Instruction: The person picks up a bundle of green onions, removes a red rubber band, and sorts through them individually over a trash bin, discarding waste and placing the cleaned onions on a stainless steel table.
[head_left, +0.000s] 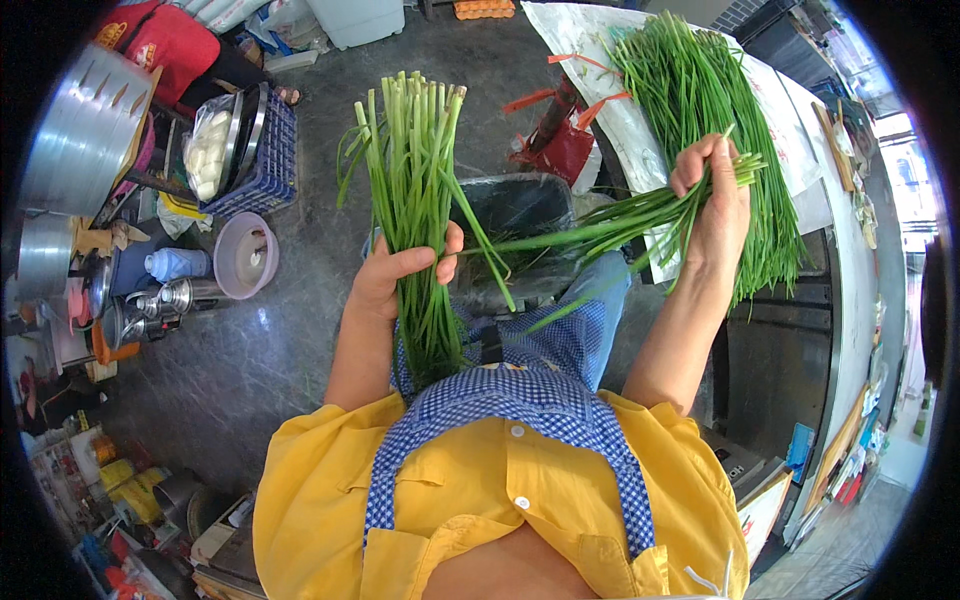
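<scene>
My left hand (409, 274) is closed around a thick bunch of green garlic chives (416, 187), its pale cut ends pointing up and its leaf tips hanging down by my apron. My right hand (712, 195) grips a smaller bunch of chives (630, 217) near the stem ends; its leaves trail left and down. Just beyond that hand, a large heap of chives (682, 82) lies on a white plastic sheet (600, 97) on a counter. Below and between my hands stands a black bin (517, 199) lined with clear plastic, holding bits of green.
A red bag with orange ties (566, 146) stands beyond the bin. At the left are a blue plastic crate (259, 165), a lilac basin (246, 255), metal flasks (184, 295) and large metal pots (82, 135). A person in red is at the upper left.
</scene>
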